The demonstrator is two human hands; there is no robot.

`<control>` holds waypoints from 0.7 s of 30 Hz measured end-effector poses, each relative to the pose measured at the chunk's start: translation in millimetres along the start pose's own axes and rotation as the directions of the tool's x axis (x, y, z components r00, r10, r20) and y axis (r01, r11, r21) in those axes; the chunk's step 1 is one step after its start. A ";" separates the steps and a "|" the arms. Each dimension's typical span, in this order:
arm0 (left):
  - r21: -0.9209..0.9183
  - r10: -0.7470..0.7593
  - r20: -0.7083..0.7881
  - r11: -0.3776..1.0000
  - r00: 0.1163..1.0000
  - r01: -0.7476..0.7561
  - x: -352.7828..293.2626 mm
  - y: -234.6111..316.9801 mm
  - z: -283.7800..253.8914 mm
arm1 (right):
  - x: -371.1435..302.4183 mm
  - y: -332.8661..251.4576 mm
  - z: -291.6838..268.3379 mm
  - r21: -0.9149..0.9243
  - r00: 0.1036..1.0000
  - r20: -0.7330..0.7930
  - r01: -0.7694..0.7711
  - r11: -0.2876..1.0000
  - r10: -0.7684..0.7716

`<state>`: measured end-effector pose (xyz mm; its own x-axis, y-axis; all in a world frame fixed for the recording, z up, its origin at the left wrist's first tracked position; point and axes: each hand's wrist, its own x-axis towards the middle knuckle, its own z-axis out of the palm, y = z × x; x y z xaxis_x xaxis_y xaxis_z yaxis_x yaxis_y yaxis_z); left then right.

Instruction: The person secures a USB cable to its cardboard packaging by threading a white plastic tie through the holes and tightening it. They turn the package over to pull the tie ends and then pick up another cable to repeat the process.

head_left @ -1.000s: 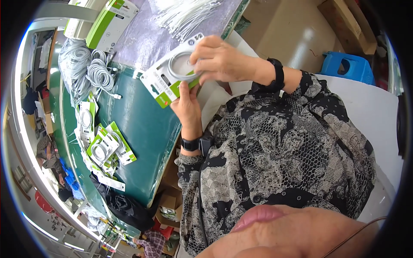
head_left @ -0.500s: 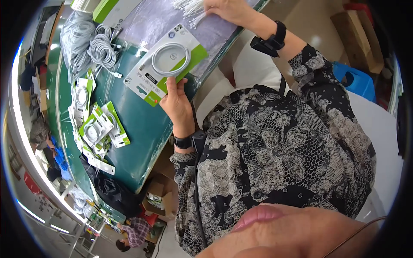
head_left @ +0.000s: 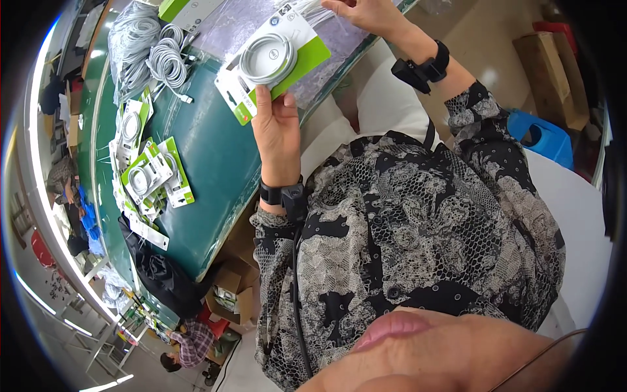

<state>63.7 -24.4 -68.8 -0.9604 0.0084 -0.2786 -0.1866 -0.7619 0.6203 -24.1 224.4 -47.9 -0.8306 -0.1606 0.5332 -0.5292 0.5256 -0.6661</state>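
My left hand (head_left: 279, 134) is closed on the lower edge of a white and green cable package (head_left: 297, 73), thumb on the front. A coiled light grey cable (head_left: 268, 57) is fixed on this card, which is tilted above the table. At the top edge of the view, my right hand (head_left: 375, 16) has its thumb and fingers drawn together beside thin white strips (head_left: 318, 12), partly behind the card. Whether a strip is between the fingertips is too small to tell.
Grey cables in a clear bag (head_left: 135, 40) and a loose coiled cable (head_left: 168, 62) lie on the green table (head_left: 215, 153). Several packaged cables (head_left: 140, 179) are piled at the left, with black cloth (head_left: 163, 281) near the table's end. A blue stool (head_left: 542, 138) stands at the right.
The package has moved up and to the right in my left hand, nearer my right hand. My right hand has shifted slightly up and right. The whole view has turned a little.
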 end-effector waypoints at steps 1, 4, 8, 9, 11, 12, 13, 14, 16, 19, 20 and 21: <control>-0.134 -0.063 0.075 0.988 0.995 0.073 1.1 -0.9 1.3 | -4.7 -6.5 -3.3 0.097 0.999 -0.030 0.027 0.995 -0.024; -0.367 -0.140 0.249 0.902 0.958 0.227 -1.2 5.4 14.4 | -17.2 -30.7 0.4 0.312 0.997 0.038 -0.073 0.947 0.064; -0.603 -0.296 0.462 0.587 0.836 0.540 0.4 0.4 22.6 | -41.2 -52.3 9.3 0.443 0.969 0.192 -0.227 0.867 0.156; -0.657 -0.299 0.472 0.507 0.829 0.557 -0.7 -1.8 26.6 | -45.3 -59.9 10.9 0.401 0.992 0.117 -0.083 0.912 0.038; -0.749 -0.305 0.489 0.334 0.817 0.573 -1.6 -4.7 32.9 | -51.9 -73.1 13.5 0.349 0.996 0.040 0.058 0.935 -0.076; -0.748 -0.311 0.482 0.341 0.819 0.570 -1.9 -4.1 33.9 | -52.8 -80.8 13.6 0.284 0.997 -0.014 0.081 0.955 -0.081; -0.753 -0.286 0.498 0.326 0.818 0.572 -1.6 -3.8 34.4 | -52.8 -87.5 13.3 0.216 0.994 -0.067 0.100 0.971 -0.088; -0.756 -0.263 0.516 0.308 0.815 0.578 -1.5 -3.8 35.2 | -52.5 -92.2 12.4 0.143 0.988 -0.120 0.113 0.983 -0.096; -0.758 -0.246 0.527 0.297 0.814 0.580 -4.4 -2.4 36.8 | -50.6 -98.3 10.3 0.060 0.981 -0.135 0.145 0.988 -0.136; -0.784 -0.221 0.545 0.208 0.809 0.585 -8.2 -2.6 41.7 | -50.7 -102.1 10.4 -0.132 0.965 -0.148 0.200 0.971 -0.219; -0.782 -0.228 0.544 0.211 0.808 0.586 -9.4 -2.5 42.6 | -50.4 -102.5 12.4 -0.149 0.961 -0.152 0.209 0.967 -0.231; -0.782 -0.228 0.544 0.210 0.807 0.587 -10.6 -2.3 43.5 | -49.9 -102.7 14.2 -0.166 0.957 -0.155 0.219 0.961 -0.245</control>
<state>65.4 5.4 -35.4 -0.8452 0.5334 0.0325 -0.4410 -0.6619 -0.6062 69.3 166.5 -13.5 -0.6386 -0.1529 0.7542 -0.6620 0.6088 -0.4371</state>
